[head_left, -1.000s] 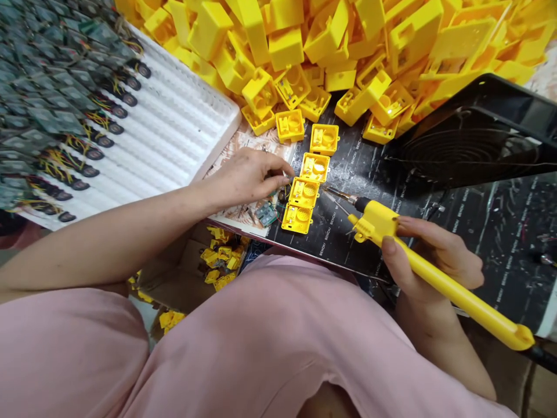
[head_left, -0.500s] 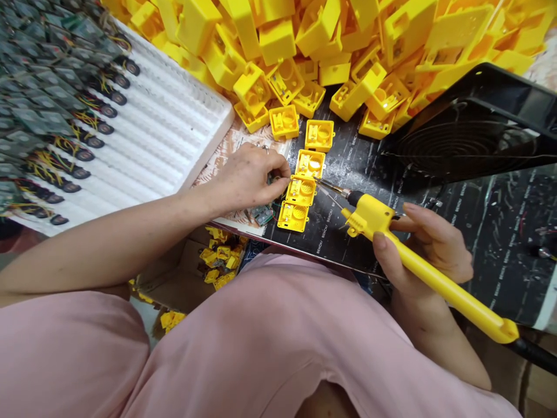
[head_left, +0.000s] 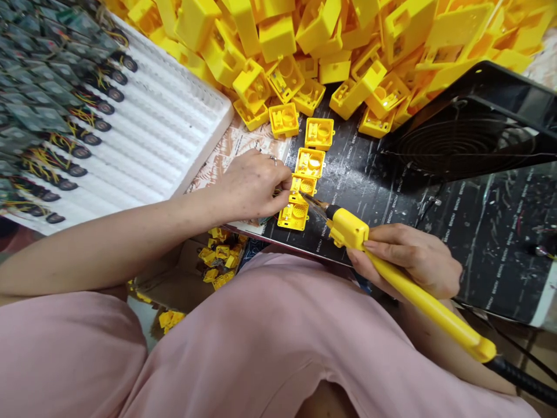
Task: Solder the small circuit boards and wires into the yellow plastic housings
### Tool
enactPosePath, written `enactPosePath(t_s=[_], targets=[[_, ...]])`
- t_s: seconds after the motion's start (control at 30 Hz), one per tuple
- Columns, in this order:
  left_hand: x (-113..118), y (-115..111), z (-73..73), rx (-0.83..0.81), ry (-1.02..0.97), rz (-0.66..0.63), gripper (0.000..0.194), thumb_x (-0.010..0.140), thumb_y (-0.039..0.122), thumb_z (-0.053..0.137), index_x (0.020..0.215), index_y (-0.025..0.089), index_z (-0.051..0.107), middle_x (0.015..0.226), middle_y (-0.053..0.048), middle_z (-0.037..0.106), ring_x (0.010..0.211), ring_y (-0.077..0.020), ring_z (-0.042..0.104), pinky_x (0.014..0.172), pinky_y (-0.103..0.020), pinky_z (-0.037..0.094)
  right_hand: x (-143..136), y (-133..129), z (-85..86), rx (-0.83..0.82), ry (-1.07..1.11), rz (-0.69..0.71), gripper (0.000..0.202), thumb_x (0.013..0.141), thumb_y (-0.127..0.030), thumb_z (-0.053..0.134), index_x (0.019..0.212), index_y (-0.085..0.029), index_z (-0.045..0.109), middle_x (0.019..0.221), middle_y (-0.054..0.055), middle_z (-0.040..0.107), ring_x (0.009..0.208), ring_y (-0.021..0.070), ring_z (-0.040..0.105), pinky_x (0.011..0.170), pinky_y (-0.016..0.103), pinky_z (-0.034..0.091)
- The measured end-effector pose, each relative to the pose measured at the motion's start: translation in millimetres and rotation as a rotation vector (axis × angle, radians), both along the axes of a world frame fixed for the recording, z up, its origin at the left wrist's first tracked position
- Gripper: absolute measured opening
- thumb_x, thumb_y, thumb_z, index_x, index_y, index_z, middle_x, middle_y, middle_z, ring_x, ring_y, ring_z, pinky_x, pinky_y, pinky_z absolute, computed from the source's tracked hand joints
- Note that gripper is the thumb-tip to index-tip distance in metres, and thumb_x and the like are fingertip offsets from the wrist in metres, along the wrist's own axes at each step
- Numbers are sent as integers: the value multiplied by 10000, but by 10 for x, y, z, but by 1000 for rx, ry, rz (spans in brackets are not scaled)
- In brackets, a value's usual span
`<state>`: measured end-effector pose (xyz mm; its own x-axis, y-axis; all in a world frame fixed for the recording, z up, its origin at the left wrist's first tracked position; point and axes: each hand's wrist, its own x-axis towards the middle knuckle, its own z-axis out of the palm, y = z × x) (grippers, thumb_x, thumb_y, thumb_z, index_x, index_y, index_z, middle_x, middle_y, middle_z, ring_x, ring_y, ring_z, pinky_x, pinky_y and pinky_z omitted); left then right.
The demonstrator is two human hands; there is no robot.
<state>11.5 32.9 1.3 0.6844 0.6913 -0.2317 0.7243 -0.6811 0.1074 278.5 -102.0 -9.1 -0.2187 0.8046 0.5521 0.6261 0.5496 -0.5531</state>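
A pink garment (head_left: pixel 243 337) is worn with a silvery ring (head_left: pixel 273 159).

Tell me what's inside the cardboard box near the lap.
The cardboard box holds a cluster of small yellow pieces. Whatever lies beneath them, or behind the pink clothing, is hidden.

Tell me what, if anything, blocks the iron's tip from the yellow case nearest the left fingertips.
Nothing visible: the right hand holds the iron with its tip at the case, contact unclear; the left hand is opposite.
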Motion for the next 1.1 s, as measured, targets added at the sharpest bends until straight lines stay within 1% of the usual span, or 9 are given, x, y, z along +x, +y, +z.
enactPosePath(t_s=[0.13, 0.27, 0.43, 0.53, 0.7, 0.83, 0.9, 1.0, 1.1], targets=[[26, -11, 9, -19, 14, 13, 264, 936, 266, 555, 943, 202, 811, 841, -62, 810, 887, -289, 807, 832, -362, 516, -39, 39, 19, 108, -53, 94, 239, 1001, -157, 863, 981, -243, 641, 807, -16, 802, 622, 128, 768, 576, 213, 622], [61, -14, 39, -42, 28, 10, 238, 919, 262, 578, 943, 202, 807, 816, -60, 793, 887, -301, 809, 803, -368, 508, -57, 121, 91, 144, -87, 148, 247, 1010, -185, 873, 960, -218, 633, 787, -10, 791, 634, 113, 758, 599, 201, 621], [101, -10, 72, -57, 46, 15, 225, 924, 259, 590, 948, 215, 810, 822, -54, 789, 879, -299, 794, 771, -369, 489, -23, 153, 247, 21, -158, 225, 213, 1006, -131, 848, 1005, -241, 665, 841, 6, 817, 677, 140, 764, 625, 258, 629], [129, -12, 109, -68, 92, 23, 235, 926, 237, 594, 967, 215, 824, 824, -52, 788, 877, -289, 786, 767, -361, 483, 43, 117, 265, -2, -138, 191, 224, 985, -114, 848, 997, -262, 679, 837, -16, 805, 684, 135, 763, 644, 256, 626], [170, -5, 168, -109, 146, 54, 255, 914, 213, 598, 987, 206, 842, 853, -61, 798, 889, -289, 781, 778, -359, 489, 122, 62, 167, -19, -64, 83, 202, 989, -189, 871, 952, -272, 691, 791, -25, 780, 674, 144, 764, 614, 262, 613], [164, -3, 164, -101, 149, 42, 249, 936, 221, 597, 994, 207, 838, 873, -62, 806, 900, -291, 786, 751, -353, 464, 109, 65, 93, 21, 12, 94, 176, 1001, -196, 860, 1103, -285, 747, 834, -23, 816, 678, 155, 788, 589, 257, 629], [131, -15, 148, -82, 146, 27, 257, 964, 236, 584, 1003, 208, 836, 874, -63, 804, 905, -293, 789, 746, -353, 457, 101, 54, 50, 19, 30, 55, 325, 992, -195, 865, 1285, -298, 768, 901, -13, 848, 699, 167, 808, 610, 264, 657], [44, -42, 109, -38, 114, -3, 303, 1032, 275, 538, 1010, 217, 834, 896, -60, 811, 906, -278, 787, 776, -352, 473, 106, 16, -25, 31, 31, -49, 672, 939, -210, 927, 1555, -341, 694, 1037, -4, 886, 740, 193, 835, 632, 289, 688], [-50, -57, 48, -16, 5, -7, 346, 1073, 312, 497, 1005, 228, 826, 966, -51, 840, 944, -258, 794, 888, -359, 519, 106, -7, -77, 45, 53, -111, 695, 910, -223, 964, 1544, -363, 715, 1075, -2, 894, 778, 212, 853, 637, 300, 694]])
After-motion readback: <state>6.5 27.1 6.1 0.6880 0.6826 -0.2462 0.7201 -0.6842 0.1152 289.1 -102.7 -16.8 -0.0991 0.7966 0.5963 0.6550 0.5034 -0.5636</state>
